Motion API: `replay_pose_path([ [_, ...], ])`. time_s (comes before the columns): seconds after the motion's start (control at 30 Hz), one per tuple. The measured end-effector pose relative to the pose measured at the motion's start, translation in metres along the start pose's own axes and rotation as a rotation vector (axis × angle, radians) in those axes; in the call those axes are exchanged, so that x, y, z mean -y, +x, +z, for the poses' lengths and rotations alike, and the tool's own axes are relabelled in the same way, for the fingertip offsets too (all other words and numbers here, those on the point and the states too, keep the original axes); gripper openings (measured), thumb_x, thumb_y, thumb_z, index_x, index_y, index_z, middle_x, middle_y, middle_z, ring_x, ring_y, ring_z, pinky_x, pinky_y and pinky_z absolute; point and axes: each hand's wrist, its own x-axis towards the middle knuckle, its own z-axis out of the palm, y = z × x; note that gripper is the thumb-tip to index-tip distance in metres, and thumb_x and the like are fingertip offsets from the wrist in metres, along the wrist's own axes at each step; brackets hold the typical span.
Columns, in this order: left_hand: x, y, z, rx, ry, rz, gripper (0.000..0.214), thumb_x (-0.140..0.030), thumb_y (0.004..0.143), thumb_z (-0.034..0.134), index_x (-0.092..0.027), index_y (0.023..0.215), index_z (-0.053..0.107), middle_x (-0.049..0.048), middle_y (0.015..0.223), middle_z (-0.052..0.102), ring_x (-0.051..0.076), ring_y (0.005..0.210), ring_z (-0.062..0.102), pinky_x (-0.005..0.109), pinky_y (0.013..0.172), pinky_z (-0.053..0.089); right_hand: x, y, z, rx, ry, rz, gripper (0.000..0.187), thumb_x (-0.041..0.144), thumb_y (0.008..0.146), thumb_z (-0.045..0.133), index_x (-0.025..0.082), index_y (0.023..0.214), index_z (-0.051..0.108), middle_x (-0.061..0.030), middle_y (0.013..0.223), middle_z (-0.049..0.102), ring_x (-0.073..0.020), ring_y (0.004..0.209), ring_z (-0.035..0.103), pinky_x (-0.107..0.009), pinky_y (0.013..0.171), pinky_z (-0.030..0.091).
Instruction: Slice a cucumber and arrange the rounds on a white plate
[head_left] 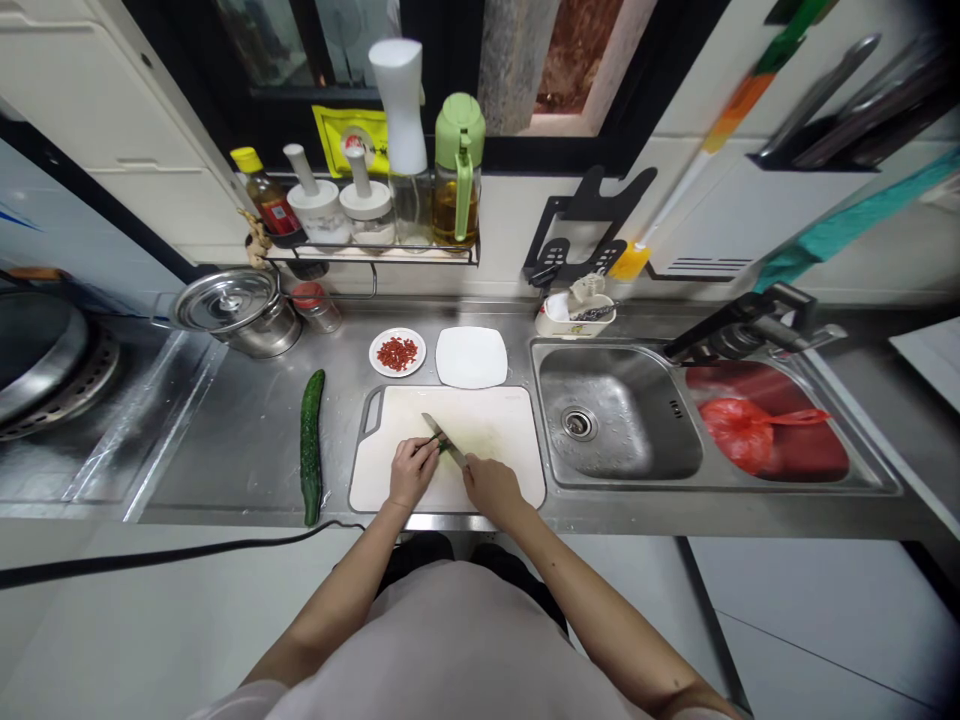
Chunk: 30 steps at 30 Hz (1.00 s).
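From where I stand, the middle of the frame is pale: an off-white cutting board (pixel 487 415) edged in grey, with a silver-grey knife blade (pixel 456 454) over it, and beyond it a plain white squarish plate (pixel 471 357) beside a white dish (pixel 376 352) of deep red bits (pixel 397 353), all on a silver-grey surface (pixel 232 430). Left of centre lies a dark green cucumber (pixel 310 450) speckled lighter. Brighter colours sit elsewhere: a yellow packet (pixel 334 140) and a light-green-topped bottle (pixel 457 135) of amber liquid at upper centre, a translucent red bag (pixel 739 435) at right.
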Motion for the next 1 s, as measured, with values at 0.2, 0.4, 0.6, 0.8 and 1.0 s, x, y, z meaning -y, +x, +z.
replay_pose_path([
  [0.2, 0.000, 0.000, 0.000, -0.010, -0.004, -0.001, 0.019, -0.026, 0.090, 0.057, -0.023, 0.104, 0.069, 0.0074, 0.093, 0.064, 0.019, 0.090, 0.058, 0.034, 0.078, 0.051, -0.001, 0.001, 0.003, -0.011, 0.007, -0.011, 0.031, 0.025, 0.097, 0.032, 0.016, 0.114, 0.056, -0.0126, 0.095, 0.070, -0.0241, 0.093, 0.066, -0.032, 0.075, 0.044],
  [0.4, 0.001, -0.001, 0.001, 0.009, -0.010, -0.006, 0.020, -0.026, 0.090, 0.055, -0.024, 0.105, 0.068, 0.0075, 0.094, 0.064, 0.019, 0.092, 0.058, 0.035, 0.078, 0.051, 0.003, 0.002, 0.004, 0.016, -0.011, 0.004, 0.031, 0.023, 0.097, 0.031, 0.015, 0.115, 0.055, -0.0145, 0.097, 0.069, -0.0238, 0.094, 0.066, -0.032, 0.075, 0.045],
  [0.6, 0.002, -0.001, 0.001, 0.018, -0.014, -0.008, 0.020, -0.026, 0.090, 0.055, -0.024, 0.105, 0.068, 0.0071, 0.095, 0.065, 0.019, 0.092, 0.058, 0.035, 0.079, 0.052, 0.008, 0.003, 0.003, 0.031, -0.017, 0.001, 0.030, 0.022, 0.097, 0.031, 0.014, 0.115, 0.053, -0.0149, 0.099, 0.069, -0.0229, 0.097, 0.066, -0.031, 0.077, 0.046],
  [0.8, 0.000, -0.002, 0.001, 0.017, -0.022, 0.000, 0.020, -0.026, 0.090, 0.055, -0.025, 0.106, 0.068, 0.0075, 0.097, 0.065, 0.020, 0.094, 0.059, 0.036, 0.080, 0.052, 0.011, 0.011, 0.007, -0.002, -0.035, -0.024, 0.031, 0.021, 0.098, 0.029, 0.015, 0.118, 0.052, -0.0155, 0.098, 0.069, -0.0234, 0.097, 0.066, -0.032, 0.077, 0.047],
  [1.0, 0.002, -0.003, 0.002, 0.031, -0.028, -0.005, 0.021, -0.025, 0.091, 0.055, -0.024, 0.107, 0.067, 0.0076, 0.096, 0.065, 0.019, 0.094, 0.059, 0.036, 0.080, 0.051, 0.011, 0.006, 0.009, 0.047, -0.041, 0.008, 0.030, 0.017, 0.096, 0.032, 0.014, 0.116, 0.053, -0.0159, 0.099, 0.069, -0.0232, 0.097, 0.066, -0.031, 0.076, 0.047],
])
